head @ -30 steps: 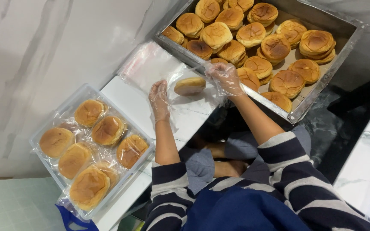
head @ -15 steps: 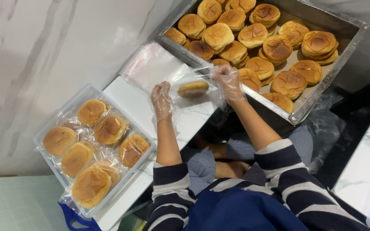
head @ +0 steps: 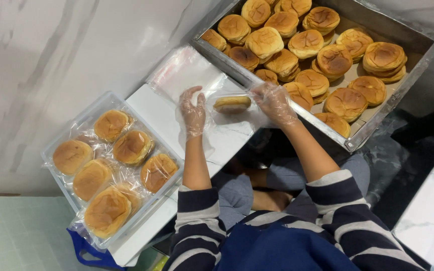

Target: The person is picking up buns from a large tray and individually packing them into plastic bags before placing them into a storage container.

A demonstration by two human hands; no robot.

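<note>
Both my hands wear thin clear gloves. My left hand [head: 193, 111] and my right hand [head: 274, 102] hold the two ends of a clear plastic bag [head: 237, 113] with one golden bun [head: 232, 104] inside, lifted just above a white board [head: 149, 108]. Right behind my right hand sits a metal tray [head: 403, 90] filled with several loose buns [head: 346, 103]. To my left, a clear plastic tray [head: 59, 135] holds several buns wrapped in bags [head: 132, 147].
A stack of flat clear bags [head: 187, 70] lies on the white board by the metal tray's corner. A blue bag handle [head: 84, 251] shows under the plastic tray. My striped sleeves and crossed legs fill the bottom; a marble wall stands on the left.
The bagged bun rose off the white board and my hands drew slightly apart along the bag's ends. The camera view shifted a little.
</note>
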